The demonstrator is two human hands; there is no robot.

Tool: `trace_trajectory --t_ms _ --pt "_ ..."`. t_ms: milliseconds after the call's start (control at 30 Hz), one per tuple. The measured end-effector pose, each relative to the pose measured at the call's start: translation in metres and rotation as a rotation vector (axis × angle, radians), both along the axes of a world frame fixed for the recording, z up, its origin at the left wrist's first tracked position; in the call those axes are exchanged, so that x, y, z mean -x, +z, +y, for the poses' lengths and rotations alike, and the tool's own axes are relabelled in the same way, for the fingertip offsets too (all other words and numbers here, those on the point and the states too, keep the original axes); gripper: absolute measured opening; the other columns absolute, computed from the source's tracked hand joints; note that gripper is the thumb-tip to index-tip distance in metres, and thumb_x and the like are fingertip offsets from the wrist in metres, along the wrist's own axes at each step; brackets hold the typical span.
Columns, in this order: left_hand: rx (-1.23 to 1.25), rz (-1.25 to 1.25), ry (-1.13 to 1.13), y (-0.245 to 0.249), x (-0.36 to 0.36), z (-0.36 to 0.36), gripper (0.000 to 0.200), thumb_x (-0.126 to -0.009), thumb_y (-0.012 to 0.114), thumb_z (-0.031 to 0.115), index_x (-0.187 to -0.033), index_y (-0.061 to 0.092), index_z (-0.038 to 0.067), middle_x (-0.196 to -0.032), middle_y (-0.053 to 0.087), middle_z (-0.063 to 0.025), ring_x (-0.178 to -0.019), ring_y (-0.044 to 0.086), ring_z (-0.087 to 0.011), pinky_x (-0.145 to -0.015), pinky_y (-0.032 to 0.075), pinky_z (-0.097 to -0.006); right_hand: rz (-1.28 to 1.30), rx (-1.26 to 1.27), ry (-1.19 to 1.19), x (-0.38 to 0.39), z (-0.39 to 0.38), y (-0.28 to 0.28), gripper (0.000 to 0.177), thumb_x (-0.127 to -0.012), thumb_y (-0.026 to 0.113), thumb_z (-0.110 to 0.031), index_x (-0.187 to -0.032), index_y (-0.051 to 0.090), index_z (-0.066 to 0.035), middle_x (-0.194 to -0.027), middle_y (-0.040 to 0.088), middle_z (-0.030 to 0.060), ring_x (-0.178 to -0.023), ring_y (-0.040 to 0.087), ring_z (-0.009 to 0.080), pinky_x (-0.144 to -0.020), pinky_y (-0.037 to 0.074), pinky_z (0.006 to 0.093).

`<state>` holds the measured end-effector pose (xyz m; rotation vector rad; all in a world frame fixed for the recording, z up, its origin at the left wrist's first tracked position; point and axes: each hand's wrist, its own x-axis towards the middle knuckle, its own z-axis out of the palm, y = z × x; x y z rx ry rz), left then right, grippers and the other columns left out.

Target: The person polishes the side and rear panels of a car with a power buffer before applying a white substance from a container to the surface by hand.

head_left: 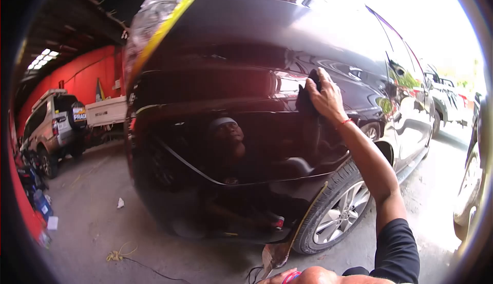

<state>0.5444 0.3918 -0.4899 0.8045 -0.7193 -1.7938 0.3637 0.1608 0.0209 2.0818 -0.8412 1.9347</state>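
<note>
My right hand [327, 96], with a red string at its wrist, presses a dark cloth [306, 102] against the upper side of a glossy dark maroon car body panel [205, 91]. The fingers lie over the cloth, flat to the panel. Only a sliver of my left hand [275, 278] shows at the bottom edge, beside a pink and blue item [291, 277]; its fingers are mostly hidden. Below my right forearm sits the rear wheel [339, 214], with yellow tape [309, 209] along the arch. Clear plastic [154, 19] edged with yellow tape covers the car's rear corner.
A black cable [154, 269] and a yellowish cord [115, 256] lie on the concrete floor [92, 217]. Masking sheet [276, 257] hangs below the panel. An SUV [56, 125] stands at the left by a red wall [82, 73]. Another vehicle [470, 181] is close on the right.
</note>
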Motion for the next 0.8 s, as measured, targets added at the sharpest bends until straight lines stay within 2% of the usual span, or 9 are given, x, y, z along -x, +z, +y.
trace_trajectory --t_ms 133,267,333,400,500,633,667,700,800 --pt "0.067 0.084 -0.036 -0.001 -0.013 0.006 0.061 -0.106 0.036 0.053 -0.137 0.055 0.004 -0.123 0.069 -0.0127 -0.110 0.068 -0.0245 -0.099 0.053 -0.0411 0.184 0.178 0.052 -0.119 0.072 0.027 0.071 -0.100 0.054 -0.039 -0.144 0.040 0.014 -0.154 0.035 0.0341 -0.148 0.028 0.0448 -0.123 0.024 0.0464" --pt "0.069 0.163 -0.090 -0.021 -0.008 0.023 0.061 -0.106 0.036 0.053 -0.137 0.055 0.004 -0.123 0.069 -0.0122 -0.110 0.068 -0.0239 -0.099 0.053 -0.0409 0.256 0.297 0.142 -0.203 0.123 0.053 0.069 -0.099 0.055 -0.036 -0.144 0.040 0.014 -0.154 0.035 0.0341 -0.147 0.030 0.0450 -0.122 0.025 0.0469" --pt "0.072 0.194 -0.104 -0.026 -0.006 0.026 0.061 -0.106 0.036 0.053 -0.137 0.055 0.004 -0.123 0.069 -0.0119 -0.110 0.068 -0.0235 -0.099 0.053 -0.0407 0.302 0.562 0.063 -0.237 0.131 0.069 0.067 -0.098 0.056 -0.034 -0.143 0.041 0.013 -0.152 0.038 0.0331 -0.146 0.033 0.0443 -0.122 0.027 0.0460" --pt "0.065 0.210 -0.126 -0.033 -0.007 0.029 0.061 -0.106 0.036 0.053 -0.137 0.055 0.005 -0.123 0.069 -0.0117 -0.110 0.068 -0.0232 -0.098 0.054 -0.0406 0.324 0.656 0.092 -0.261 0.145 0.078 0.061 -0.096 0.058 -0.030 -0.138 0.045 0.013 -0.148 0.042 0.0324 -0.143 0.036 0.0446 -0.120 0.030 0.0461" --pt "0.052 0.214 -0.199 -0.041 -0.005 0.022 0.061 -0.106 0.036 0.053 -0.137 0.056 0.005 -0.123 0.069 -0.0113 -0.109 0.068 -0.0228 -0.098 0.054 -0.0404 0.441 0.876 0.222 -0.279 0.172 0.079 0.035 -0.090 0.061 -0.015 -0.116 0.056 0.007 -0.128 0.057 0.0273 -0.128 0.051 0.0429 -0.111 0.041 0.0479" --pt "0.013 0.174 -0.351 -0.046 -0.004 0.005 0.061 -0.106 0.036 0.053 -0.138 0.056 0.005 -0.123 0.069 -0.0109 -0.109 0.068 -0.0222 -0.097 0.054 -0.0401 0.538 1.016 0.386 -0.285 0.176 0.067 0.030 -0.090 0.064 -0.016 -0.113 0.060 0.002 -0.119 0.065 0.0187 -0.116 0.063 0.0356 -0.103 0.050 0.0427" --pt "-0.001 0.157 -0.391 -0.048 -0.005 0.001 0.061 -0.106 0.036 0.054 -0.138 0.056 0.005 -0.123 0.069 -0.0107 -0.109 0.068 -0.0220 -0.097 0.054 -0.0401 0.577 1.005 0.392 -0.274 0.178 0.061 0.031 -0.091 0.066 -0.022 -0.110 0.062 0.002 -0.118 0.066 0.0178 -0.115 0.064 0.0341 -0.100 0.053 0.0403" --pt "-0.012 0.140 -0.431 -0.049 -0.007 -0.003 0.061 -0.106 0.036 0.054 -0.138 0.056 0.005 -0.123 0.069 -0.0106 -0.109 0.069 -0.0219 -0.097 0.054 -0.0400 0.630 0.943 0.406 -0.259 0.171 0.056 0.041 -0.090 0.072 -0.023 -0.121 0.064 0.002 -0.126 0.065 0.0200 -0.120 0.062 0.0364 -0.104 0.051 0.0417" --pt "-0.043 0.117 -0.535 -0.056 -0.010 -0.011 0.061 -0.106 0.036 0.054 -0.138 0.056 0.006 -0.123 0.069 -0.0103 -0.108 0.069 -0.0214 -0.097 0.055 -0.0398 0.600 0.771 0.235 -0.174 0.126 0.042 0.041 -0.090 0.074 -0.023 -0.123 0.066 0.001 -0.125 0.066 0.0207 -0.120 0.063 0.0356 -0.104 0.052 0.0416"
